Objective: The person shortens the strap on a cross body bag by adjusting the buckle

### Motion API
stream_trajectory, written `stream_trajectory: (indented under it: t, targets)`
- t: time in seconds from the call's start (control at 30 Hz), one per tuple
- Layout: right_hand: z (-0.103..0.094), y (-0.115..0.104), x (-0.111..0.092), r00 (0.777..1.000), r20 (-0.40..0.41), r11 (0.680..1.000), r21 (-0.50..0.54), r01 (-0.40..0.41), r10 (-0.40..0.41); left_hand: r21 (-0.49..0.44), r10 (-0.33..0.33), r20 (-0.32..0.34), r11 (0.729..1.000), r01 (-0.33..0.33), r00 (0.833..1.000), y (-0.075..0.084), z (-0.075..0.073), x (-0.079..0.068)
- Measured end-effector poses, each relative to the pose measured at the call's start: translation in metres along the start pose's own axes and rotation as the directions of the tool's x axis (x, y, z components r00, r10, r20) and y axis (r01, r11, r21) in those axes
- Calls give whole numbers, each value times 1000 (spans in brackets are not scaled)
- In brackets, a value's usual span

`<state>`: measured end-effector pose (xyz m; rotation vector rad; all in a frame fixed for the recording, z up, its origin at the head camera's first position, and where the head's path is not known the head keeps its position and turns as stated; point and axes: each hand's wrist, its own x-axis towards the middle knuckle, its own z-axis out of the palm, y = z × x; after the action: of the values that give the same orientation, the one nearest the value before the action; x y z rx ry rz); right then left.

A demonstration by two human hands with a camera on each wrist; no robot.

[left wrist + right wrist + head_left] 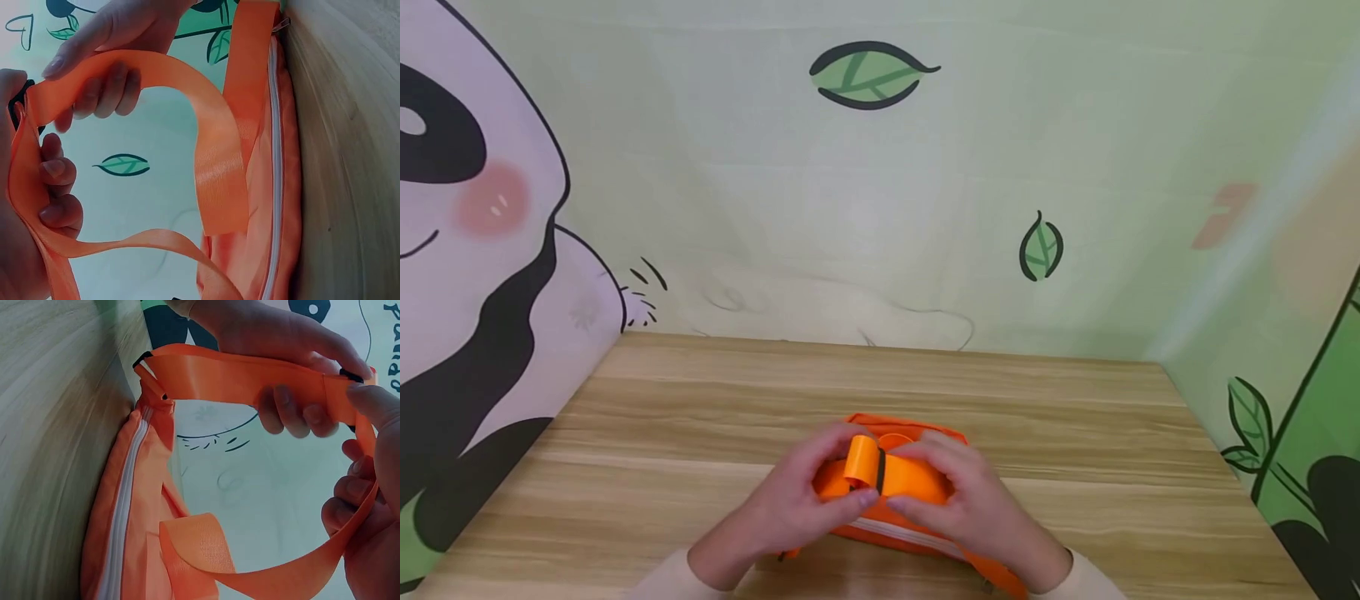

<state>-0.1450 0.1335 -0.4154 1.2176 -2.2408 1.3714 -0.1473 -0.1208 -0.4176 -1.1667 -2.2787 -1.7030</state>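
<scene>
Gripped by the left hand (797,492) and right hand (973,487), the orange strap (917,481) and its black buckle (881,471) are above the bag (147,494), maybe to fix the length, which calls for a gentle pull.

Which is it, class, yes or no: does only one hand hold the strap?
No, the left hand and right hand both grip the orange strap.

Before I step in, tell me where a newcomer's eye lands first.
The bright orange webbing strap would probably catch it first, held beside a black buckle by the left hand and right hand, low in the head view's centre. Beneath, an orange fabric bag with a white zipper lies on the wooden tabletop. Next comes the large black-and-white panda drawing on the pale green backdrop, far left.
</scene>
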Motion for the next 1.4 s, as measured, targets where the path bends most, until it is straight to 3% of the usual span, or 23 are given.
stream_trajectory:
  t: [0.1,0.3,0.5,0.77,0.83,0.93,1.1,1.4]
  targets:
    - [1,-2,1,1000,14,999,-34,-1,2,6,-33,6,999,33,999,2,0,-1]
    - [-8,0,-7,994,27,993,-52,-106,107,-23,-96,-29,995,95,995,1,-10,-5]
    - [-13,8,-12,999,-7,998,-46,-33,33,-7,-70,-46,998,70,997,-3,-17,-5]
    - [-9,7,-12,997,-11,997,-28,-74,74,6,-168,-20,986,168,986,-5,-17,-6]
    - [-8,5,-11,996,-9,996,-29,-86,86,1,-146,-10,989,146,989,-5,-17,-6]
    - [-7,4,-10,995,-1,994,-36,-100,100,-24,-57,8,998,57,998,-7,-15,-5]
    - [-4,5,-6,999,10,999,-27,-34,34,-91,72,34,994,-68,997,-9,-9,0]
    - [0,0,1,998,30,995,-85,51,-48,-66,65,36,996,-62,997,-11,-3,0]
